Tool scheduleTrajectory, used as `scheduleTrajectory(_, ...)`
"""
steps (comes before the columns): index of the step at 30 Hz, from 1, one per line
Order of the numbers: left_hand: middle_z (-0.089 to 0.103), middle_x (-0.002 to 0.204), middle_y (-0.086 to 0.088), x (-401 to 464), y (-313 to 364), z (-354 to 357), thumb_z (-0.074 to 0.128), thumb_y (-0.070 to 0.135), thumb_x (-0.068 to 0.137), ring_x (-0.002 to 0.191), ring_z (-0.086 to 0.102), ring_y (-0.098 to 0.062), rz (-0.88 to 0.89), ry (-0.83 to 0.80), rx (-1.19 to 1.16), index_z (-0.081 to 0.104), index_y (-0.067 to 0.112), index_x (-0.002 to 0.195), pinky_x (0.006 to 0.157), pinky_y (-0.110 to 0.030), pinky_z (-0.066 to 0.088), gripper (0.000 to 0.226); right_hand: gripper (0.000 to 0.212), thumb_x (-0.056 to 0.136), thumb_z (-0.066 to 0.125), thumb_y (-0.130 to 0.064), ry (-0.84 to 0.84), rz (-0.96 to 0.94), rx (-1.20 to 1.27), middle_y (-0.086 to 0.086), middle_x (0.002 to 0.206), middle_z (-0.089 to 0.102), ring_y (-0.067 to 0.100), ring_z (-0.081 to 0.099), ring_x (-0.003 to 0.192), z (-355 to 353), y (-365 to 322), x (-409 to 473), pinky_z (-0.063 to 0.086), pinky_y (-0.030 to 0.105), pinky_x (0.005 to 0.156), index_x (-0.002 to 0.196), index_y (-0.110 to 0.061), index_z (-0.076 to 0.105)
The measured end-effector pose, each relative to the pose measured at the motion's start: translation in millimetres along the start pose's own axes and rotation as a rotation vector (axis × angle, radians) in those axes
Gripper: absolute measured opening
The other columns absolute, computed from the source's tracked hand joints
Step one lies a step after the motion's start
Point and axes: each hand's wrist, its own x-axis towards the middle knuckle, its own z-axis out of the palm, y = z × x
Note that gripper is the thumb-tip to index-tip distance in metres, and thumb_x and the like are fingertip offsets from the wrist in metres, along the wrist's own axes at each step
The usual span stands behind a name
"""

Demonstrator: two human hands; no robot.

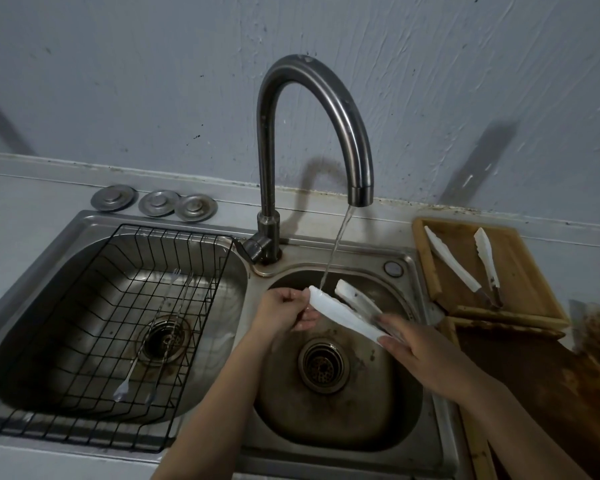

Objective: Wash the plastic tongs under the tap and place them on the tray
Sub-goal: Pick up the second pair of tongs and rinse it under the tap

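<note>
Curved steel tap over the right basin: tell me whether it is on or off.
On. A thin stream of water runs from the curved steel tap onto the white plastic tongs.

We have one head-worn wide-angle view, looking forward and down, close over the sink (413,268), facing the wall (153,81).

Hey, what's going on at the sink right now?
A person is rinsing white plastic tongs under the running tap over the right basin. The left hand pinches one tip; the right hand grips the hinge end. Another pair of tongs already lies on the wooden tray.
</note>
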Motion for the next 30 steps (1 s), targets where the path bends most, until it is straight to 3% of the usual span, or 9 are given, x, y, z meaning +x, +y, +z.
scheduleTrajectory(3, 0.066, 0.068, -0.015, 1, 1, -1, 0.056, 0.024, 0.091, 0.054, 0.063, -0.017, 0.008, -0.017, -0.054, 0.064, -0.004, 0.089, 0.052, -0.024, 0.054, 0.029, 0.075, 0.088, 0.049, -0.05, 0.149, 0.006, -0.078, -0.002, 0.147, 0.04, 0.014, 0.055, 0.119, 1, -4, 0, 0.047, 0.034, 0.095, 0.148, -0.03, 0.008)
scheduleTrajectory(7, 0.069, 0.08, -0.014, 7, -4, 4, 0.054, 0.012, 0.092, 0.079, 0.068, -0.022, 0.031, 0.013, -0.149, 0.062, -0.004, 0.104, 0.075, -0.028, 0.057, 0.021, 0.091, 0.078, 0.067, -0.047, 0.293, 0.014, -0.071, -0.001, 0.143, 0.043, 0.014, 0.053, 0.119, 4, -12, 5, 0.048, 0.03, 0.091, 0.147, -0.025, 0.012)
scheduleTrajectory(10, 0.068, 0.092, -0.018, 14, -6, 9, 0.052, 0.006, 0.092, 0.082, 0.068, -0.024, 0.04, 0.061, -0.151, 0.061, -0.003, 0.11, 0.072, -0.027, 0.058, 0.022, 0.078, 0.075, 0.072, -0.04, 0.361, 0.016, -0.117, -0.004, 0.129, 0.052, 0.013, 0.057, 0.111, 7, -16, 10, 0.052, 0.025, 0.082, 0.137, -0.023, 0.029)
scheduleTrajectory(14, 0.07, 0.092, -0.022, 20, -8, 19, 0.053, 0.003, 0.09, 0.079, 0.068, -0.026, 0.033, 0.164, -0.141, 0.067, 0.0, 0.101, 0.072, -0.034, 0.058, 0.018, 0.043, 0.076, 0.074, -0.034, 0.358, 0.021, -0.119, -0.008, 0.095, 0.058, 0.009, 0.065, 0.087, 10, -16, 14, 0.044, 0.012, 0.057, 0.101, -0.024, 0.041)
scheduleTrajectory(18, 0.071, 0.088, -0.022, 21, -11, 23, 0.059, 0.003, 0.087, 0.07, 0.068, -0.025, 0.052, 0.269, -0.041, 0.066, -0.005, 0.101, 0.058, -0.027, 0.058, 0.017, 0.05, 0.073, 0.076, -0.033, 0.315, 0.083, -0.024, -0.001, 0.104, 0.066, 0.013, 0.067, 0.09, 13, -13, 18, 0.055, 0.022, 0.071, 0.11, -0.017, 0.048)
scheduleTrajectory(21, 0.07, 0.082, -0.013, 19, -11, 26, 0.066, -0.004, 0.08, 0.072, 0.067, -0.021, 0.032, 0.264, -0.045, 0.066, 0.0, 0.095, 0.063, -0.028, 0.058, 0.015, 0.052, 0.072, 0.077, -0.035, 0.288, 0.123, 0.008, 0.002, 0.104, 0.067, 0.015, 0.067, 0.09, 15, -9, 20, 0.058, 0.03, 0.075, 0.111, -0.016, 0.049)
scheduleTrajectory(24, 0.07, 0.084, -0.004, 18, -13, 35, 0.065, -0.016, 0.073, 0.078, 0.068, -0.014, 0.031, 0.245, -0.096, 0.064, 0.008, 0.093, 0.078, -0.033, 0.057, 0.031, 0.052, 0.075, 0.075, -0.033, 0.29, 0.143, -0.009, 0.003, 0.106, 0.067, 0.015, 0.066, 0.092, 16, -11, 22, 0.056, 0.025, 0.075, 0.116, -0.015, 0.05)
scheduleTrajectory(26, 0.07, 0.088, -0.004, 19, -15, 39, 0.066, -0.018, 0.07, 0.076, 0.069, -0.011, 0.033, 0.251, -0.118, 0.061, 0.01, 0.097, 0.075, -0.031, 0.057, 0.039, 0.05, 0.077, 0.074, -0.031, 0.294, 0.145, -0.018, 0.003, 0.108, 0.066, 0.016, 0.065, 0.096, 18, -14, 21, 0.05, 0.019, 0.072, 0.117, -0.013, 0.05)
scheduleTrajectory(30, 0.073, 0.081, -0.011, 23, -12, 31, 0.064, 0.005, 0.081, 0.08, 0.071, -0.026, 0.129, 0.327, 0.019, 0.067, 0.008, 0.087, 0.081, -0.047, 0.057, 0.007, 0.042, 0.074, 0.077, -0.029, 0.293, 0.153, 0.069, -0.006, 0.092, 0.057, 0.011, 0.061, 0.09, 19, -16, 19, 0.037, 0.008, 0.056, 0.106, -0.015, 0.052)
